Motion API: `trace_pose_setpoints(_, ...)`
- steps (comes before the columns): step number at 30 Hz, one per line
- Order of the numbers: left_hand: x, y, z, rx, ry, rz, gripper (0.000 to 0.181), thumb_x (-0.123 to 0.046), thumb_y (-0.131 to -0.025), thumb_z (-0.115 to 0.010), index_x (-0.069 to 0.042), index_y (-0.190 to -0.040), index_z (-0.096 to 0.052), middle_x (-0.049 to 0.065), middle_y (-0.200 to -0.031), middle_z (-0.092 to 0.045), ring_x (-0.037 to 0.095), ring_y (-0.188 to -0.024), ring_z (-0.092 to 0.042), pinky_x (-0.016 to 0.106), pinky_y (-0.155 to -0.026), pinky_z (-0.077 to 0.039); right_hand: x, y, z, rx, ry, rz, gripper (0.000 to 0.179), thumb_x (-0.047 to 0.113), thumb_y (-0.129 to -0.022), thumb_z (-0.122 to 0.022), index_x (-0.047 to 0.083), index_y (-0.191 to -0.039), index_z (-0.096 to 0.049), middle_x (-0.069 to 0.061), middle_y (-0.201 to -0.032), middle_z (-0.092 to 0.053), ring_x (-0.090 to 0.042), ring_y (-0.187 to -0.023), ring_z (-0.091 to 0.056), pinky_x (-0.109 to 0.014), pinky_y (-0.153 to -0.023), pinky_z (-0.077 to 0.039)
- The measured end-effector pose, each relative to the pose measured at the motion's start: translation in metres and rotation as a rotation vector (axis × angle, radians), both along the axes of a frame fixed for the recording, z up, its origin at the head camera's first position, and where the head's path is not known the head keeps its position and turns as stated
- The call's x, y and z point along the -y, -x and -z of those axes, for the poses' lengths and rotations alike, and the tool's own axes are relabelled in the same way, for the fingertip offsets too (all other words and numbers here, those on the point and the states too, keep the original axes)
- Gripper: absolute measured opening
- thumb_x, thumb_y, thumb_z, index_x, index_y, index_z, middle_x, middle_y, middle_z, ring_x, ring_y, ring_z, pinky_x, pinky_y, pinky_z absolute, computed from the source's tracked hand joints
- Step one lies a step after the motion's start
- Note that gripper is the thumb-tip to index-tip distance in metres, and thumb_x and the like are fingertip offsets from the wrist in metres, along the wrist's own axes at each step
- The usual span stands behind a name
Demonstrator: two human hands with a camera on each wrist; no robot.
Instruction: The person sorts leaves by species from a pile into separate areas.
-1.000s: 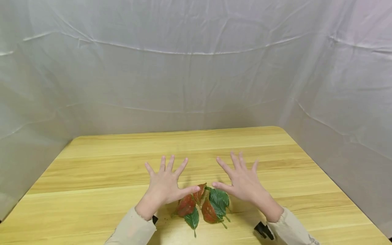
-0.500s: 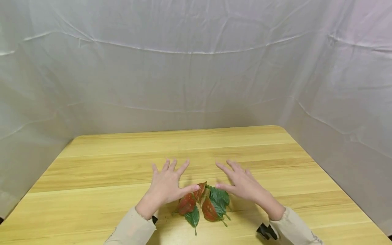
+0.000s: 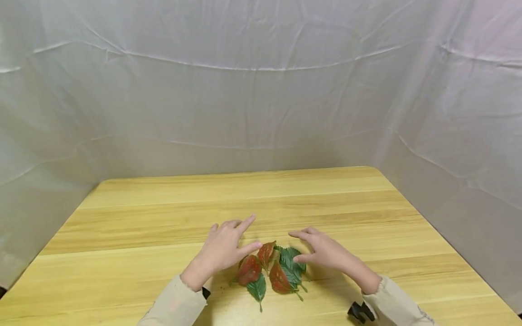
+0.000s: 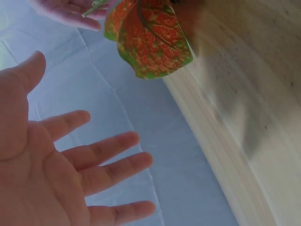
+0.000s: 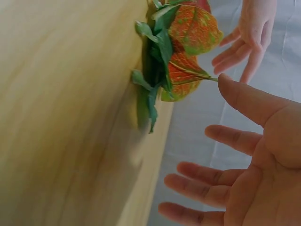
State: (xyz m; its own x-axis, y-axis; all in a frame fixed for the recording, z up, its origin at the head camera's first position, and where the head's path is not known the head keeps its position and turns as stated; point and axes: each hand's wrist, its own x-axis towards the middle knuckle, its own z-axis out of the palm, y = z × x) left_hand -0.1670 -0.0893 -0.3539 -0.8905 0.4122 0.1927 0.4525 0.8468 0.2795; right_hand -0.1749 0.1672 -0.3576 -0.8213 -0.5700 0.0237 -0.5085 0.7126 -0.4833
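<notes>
A small heap of red and green leaves lies on the table between my two hands. Red leaves (image 3: 249, 270) and a single green leaf (image 3: 257, 287) make up its left side; another red leaf (image 3: 279, 278) overlaps dark green leaves (image 3: 290, 267) on the right. My left hand (image 3: 222, 246) hovers at the heap's left, palm down, fingers apart, thumb pointing toward the leaves. On the other side my right hand (image 3: 326, 250) has its thumb over the green leaves in the head view. Both palms hold nothing. In the right wrist view, a red-orange leaf (image 5: 195, 30) rises from the green ones.
The wood-grain table (image 3: 142, 217) stretches back to a pale grey cloth (image 3: 253, 113) that hangs behind and along both sides. A black strap (image 3: 360, 312) shows beneath the right sleeve (image 3: 391, 303). Dark specks dot the wood left of the heap.
Both hands have drawn in their spread fingers and bent them downward. The right hand has lowered slightly toward the person, its thumb now over the green leaves. The leaves lie as before.
</notes>
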Motion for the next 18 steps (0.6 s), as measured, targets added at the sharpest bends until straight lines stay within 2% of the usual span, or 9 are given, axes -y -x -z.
trace_pose_setpoints(5, -0.001, 0.0, 0.0, 0.006, -0.019, 0.031, 0.063, -0.05, -0.085, -0.051, -0.017, -0.137, -0.038, 0.017, -0.12, -0.053, 0.035, -0.109, -0.048, 0.058, -0.088, -0.033, -0.004, 0.005, 0.004, 0.049, 0.052, -0.071, 0.059, 0.029, -0.079, -0.067, 0.0, -0.126, -0.048, -0.024, -0.118, -0.048, -0.038, -0.101, -0.049, -0.052, -0.079, -0.043)
trace_pose_setpoints(9, -0.001, 0.001, 0.001, 0.002, -0.045, 0.058, 0.059, -0.045, -0.086, -0.053, -0.013, -0.135, -0.042, 0.017, -0.117, -0.055, 0.034, -0.107, -0.05, 0.054, -0.087, -0.036, -0.007, 0.008, 0.006, 0.109, 0.102, -0.118, 0.054, 0.024, -0.079, -0.067, -0.002, -0.123, -0.05, -0.022, -0.11, -0.051, -0.036, -0.095, -0.052, -0.048, -0.075, -0.045)
trace_pose_setpoints(13, -0.001, 0.002, 0.001, -0.004, -0.092, 0.094, 0.055, -0.039, -0.086, -0.057, -0.009, -0.13, -0.047, 0.017, -0.115, -0.056, 0.033, -0.104, -0.052, 0.051, -0.086, -0.038, -0.008, 0.011, 0.007, 0.177, 0.134, -0.12, 0.05, 0.019, -0.08, -0.067, -0.002, -0.122, -0.051, -0.019, -0.105, -0.052, -0.034, -0.093, -0.051, -0.046, -0.075, -0.045)
trace_pose_setpoints(18, -0.001, 0.004, 0.002, -0.006, -0.148, 0.146, 0.045, -0.03, -0.085, -0.061, -0.004, -0.121, -0.054, 0.014, -0.114, -0.058, 0.032, -0.105, -0.052, 0.048, -0.087, -0.039, -0.007, 0.012, 0.009, 0.219, 0.134, -0.115, 0.045, 0.013, -0.079, -0.068, -0.002, -0.119, -0.053, -0.02, -0.108, -0.054, -0.035, -0.095, -0.051, -0.048, -0.077, -0.044)
